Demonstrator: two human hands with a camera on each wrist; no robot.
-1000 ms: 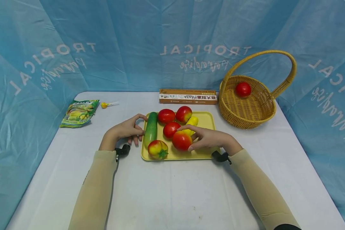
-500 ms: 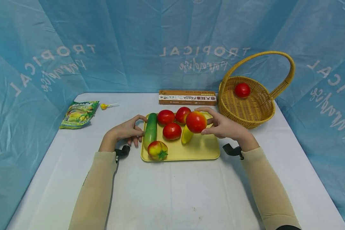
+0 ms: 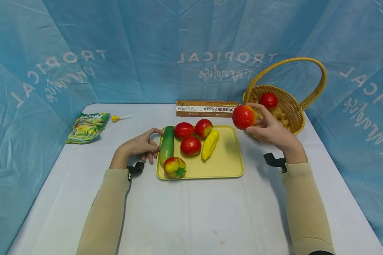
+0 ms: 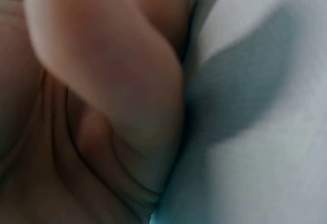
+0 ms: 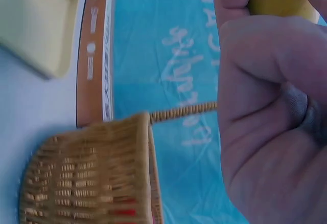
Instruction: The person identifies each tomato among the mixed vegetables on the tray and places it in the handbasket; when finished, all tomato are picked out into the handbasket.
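Note:
My right hand (image 3: 272,130) pinches a round red-and-yellow fruit (image 3: 243,117), raised at the basket's left front side. Its yellow underside shows in the right wrist view. Inside the wicker basket (image 3: 258,131) lies a red tomato (image 3: 268,100). My left hand (image 3: 139,145) rests at the left rim of the yellow tray (image 3: 225,166), with index finger and thumb near the cucumber (image 3: 167,145). On the tray also lie two tomatoes (image 3: 190,146), a red-and-yellow fruit (image 3: 203,128), a long yellow fruit or vegetable (image 3: 210,145) and a pepper-like one with a green stem (image 3: 175,167).
A pasta box (image 3: 207,108) lies behind the tray. At the back left are a green snack bag (image 3: 87,127) and a yellow lollipop (image 3: 115,118). The basket's tall handle (image 3: 322,78) arches over it. A blue printed cloth (image 3: 146,46) hangs around the table.
My right hand has lifted the round red-and-yellow fruit off the tray and carried it right and back, up to the basket. The left hand has stayed in place.

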